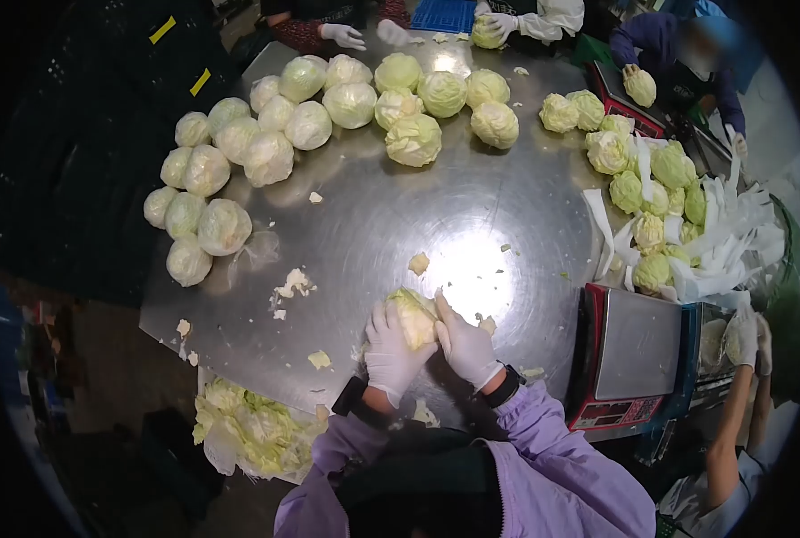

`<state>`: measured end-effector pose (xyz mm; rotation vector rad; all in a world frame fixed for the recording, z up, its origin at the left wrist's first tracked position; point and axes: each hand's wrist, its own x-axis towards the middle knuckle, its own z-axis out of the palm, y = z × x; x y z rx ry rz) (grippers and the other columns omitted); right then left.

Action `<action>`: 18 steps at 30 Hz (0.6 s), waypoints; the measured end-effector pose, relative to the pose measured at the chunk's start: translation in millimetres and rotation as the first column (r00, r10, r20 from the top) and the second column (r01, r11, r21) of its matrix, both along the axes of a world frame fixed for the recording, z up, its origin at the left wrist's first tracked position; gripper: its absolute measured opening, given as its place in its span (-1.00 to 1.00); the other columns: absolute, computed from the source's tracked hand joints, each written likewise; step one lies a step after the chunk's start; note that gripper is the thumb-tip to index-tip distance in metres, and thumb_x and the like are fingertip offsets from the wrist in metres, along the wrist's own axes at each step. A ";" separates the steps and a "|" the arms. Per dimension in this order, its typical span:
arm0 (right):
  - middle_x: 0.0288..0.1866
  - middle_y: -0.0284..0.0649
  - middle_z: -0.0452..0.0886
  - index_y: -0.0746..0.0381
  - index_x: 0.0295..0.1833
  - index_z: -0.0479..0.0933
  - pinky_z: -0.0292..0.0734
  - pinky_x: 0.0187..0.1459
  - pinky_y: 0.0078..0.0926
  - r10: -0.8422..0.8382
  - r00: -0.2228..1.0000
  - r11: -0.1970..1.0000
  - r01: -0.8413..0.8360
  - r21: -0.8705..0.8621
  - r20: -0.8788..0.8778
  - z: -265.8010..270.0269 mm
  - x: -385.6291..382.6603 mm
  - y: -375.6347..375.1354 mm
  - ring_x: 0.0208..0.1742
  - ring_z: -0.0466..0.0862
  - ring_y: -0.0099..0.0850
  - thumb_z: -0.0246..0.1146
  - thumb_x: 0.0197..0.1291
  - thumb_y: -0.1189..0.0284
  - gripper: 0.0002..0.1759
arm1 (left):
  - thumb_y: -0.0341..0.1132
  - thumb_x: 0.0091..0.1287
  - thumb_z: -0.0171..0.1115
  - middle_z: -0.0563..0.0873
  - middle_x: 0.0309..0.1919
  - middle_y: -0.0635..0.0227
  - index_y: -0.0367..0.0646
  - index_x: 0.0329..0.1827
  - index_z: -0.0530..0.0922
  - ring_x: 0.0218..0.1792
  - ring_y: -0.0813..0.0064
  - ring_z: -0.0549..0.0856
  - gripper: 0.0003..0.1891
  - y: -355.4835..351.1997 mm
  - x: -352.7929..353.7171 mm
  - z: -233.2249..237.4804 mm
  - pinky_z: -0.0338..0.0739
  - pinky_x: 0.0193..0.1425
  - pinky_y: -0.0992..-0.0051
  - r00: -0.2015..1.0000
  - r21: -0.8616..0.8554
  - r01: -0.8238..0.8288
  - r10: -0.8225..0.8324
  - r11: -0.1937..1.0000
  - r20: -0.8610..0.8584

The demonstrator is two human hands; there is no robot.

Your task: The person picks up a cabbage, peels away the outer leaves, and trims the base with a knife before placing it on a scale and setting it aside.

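A pale green cabbage (pixel 414 320) is held between my two gloved hands just above the near part of the steel table (pixel 364 233). My left hand (pixel 395 351) wraps its left side, fingers pointing up along the leaves. Against its right side presses my right hand (pixel 465 341), with the thumb near the bottom. Both hands wear white gloves. The underside of the cabbage is hidden. Just beyond it lies a yellowish leaf scrap (pixel 419 264), and more small scraps (pixel 294 283) are scattered to the left.
Wrapped cabbages (pixel 268 159) cluster at the back left, bare ones (pixel 413 140) at the back middle. A red-framed scale (pixel 638 345) stands at right, below cabbages and white strips (pixel 732 238). A bin of leaves (pixel 252 426) sits at the near left edge. Co-workers' hands (pixel 342 36) appear at the far side and right.
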<state>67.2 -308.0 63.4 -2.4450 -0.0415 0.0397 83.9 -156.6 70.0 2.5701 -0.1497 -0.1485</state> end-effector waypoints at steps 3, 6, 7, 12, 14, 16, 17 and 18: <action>0.12 -0.06 0.60 0.19 0.45 0.21 0.53 -0.08 -0.22 0.018 0.997 0.999 -0.015 -0.045 0.075 -7.8 -0.1 -1.9 -0.20 0.71 -0.16 0.01 0.39 0.25 -0.43 | -0.01 -0.06 0.49 0.19 0.37 -0.12 -0.32 0.40 0.13 0.32 -0.16 0.27 0.02 -1.6 3.3 1.6 0.35 0.31 0.06 1.000 0.016 0.012 -0.012 1.000 0.014; 0.11 -0.08 0.62 0.16 0.45 0.22 0.53 -0.10 -0.20 -0.026 0.999 0.999 0.028 -0.035 0.046 -10.2 0.4 0.9 -0.23 0.71 -0.15 0.00 0.39 0.24 -0.44 | 0.00 -0.03 0.46 0.21 0.36 -0.12 -0.34 0.38 0.16 0.30 -0.16 0.29 -0.01 -3.7 7.3 1.4 0.37 0.29 0.05 1.000 0.047 0.025 -0.025 0.999 0.011; 0.11 -0.08 0.62 0.16 0.45 0.22 0.53 -0.10 -0.20 -0.026 0.999 0.999 0.027 -0.037 0.042 -10.4 1.9 2.2 -0.23 0.71 -0.15 0.00 0.39 0.24 -0.44 | 0.00 -0.03 0.46 0.21 0.36 -0.12 -0.34 0.38 0.16 0.30 -0.16 0.29 -0.01 -5.1 8.6 1.0 0.37 0.29 0.05 1.000 0.046 0.025 -0.025 0.999 0.007; -0.29 -0.17 0.67 0.10 0.23 0.41 0.53 -0.31 -0.18 -0.033 0.998 0.975 0.020 -0.220 -0.052 -3.9 22.2 -3.4 -0.33 0.67 -0.12 -0.03 0.41 0.21 -0.63 | 0.03 -0.01 0.46 0.23 0.36 -0.13 -0.35 0.38 0.19 0.30 -0.15 0.32 -0.02 -18.0 17.5 8.9 0.39 0.27 0.04 0.998 0.140 0.043 -0.035 0.989 -0.053; -0.33 -0.14 0.66 0.12 0.12 0.42 0.52 -0.29 -0.16 -0.019 0.997 0.986 0.007 -0.166 -0.071 -11.9 34.2 -13.5 -0.33 0.66 -0.09 -0.04 0.41 0.21 -0.68 | 0.05 -0.03 0.47 0.24 0.36 -0.13 -0.35 0.37 0.21 0.30 -0.14 0.32 -0.02 -23.0 19.3 20.6 0.39 0.27 0.05 0.993 0.184 0.087 -0.071 0.979 -0.092; -0.37 -0.12 0.64 0.14 0.02 0.44 0.51 -0.27 -0.14 0.005 0.997 0.994 -0.014 -0.109 -0.078 -13.2 42.4 -22.0 -0.33 0.66 -0.05 -0.05 0.40 0.21 -0.71 | 0.06 -0.04 0.48 0.24 0.36 -0.13 -0.35 0.36 0.23 0.31 -0.13 0.32 -0.01 -23.9 19.2 20.4 0.39 0.27 0.05 0.988 0.231 0.121 -0.095 0.965 -0.123; -0.38 -0.09 0.64 0.15 -0.03 0.44 0.51 -0.26 -0.14 0.018 0.997 0.997 -0.023 -0.074 -0.075 -12.5 46.1 -25.1 -0.32 0.66 -0.04 -0.06 0.41 0.21 -0.71 | 0.09 -0.04 0.47 0.25 0.36 -0.13 -0.34 0.36 0.24 0.32 -0.12 0.32 -0.01 -20.3 18.8 11.8 0.39 0.27 0.06 0.993 0.206 0.117 -0.112 0.972 -0.035; -0.39 -0.07 0.64 0.16 -0.08 0.44 0.52 -0.24 -0.14 0.027 0.997 0.999 -0.030 -0.037 -0.077 -12.6 47.2 -27.9 -0.31 0.65 -0.03 -0.08 0.42 0.20 -0.71 | 0.12 -0.05 0.47 0.25 0.36 -0.13 -0.34 0.35 0.26 0.33 -0.10 0.32 0.00 -15.9 16.2 7.9 0.39 0.28 0.07 0.990 0.181 0.120 -0.131 0.976 0.048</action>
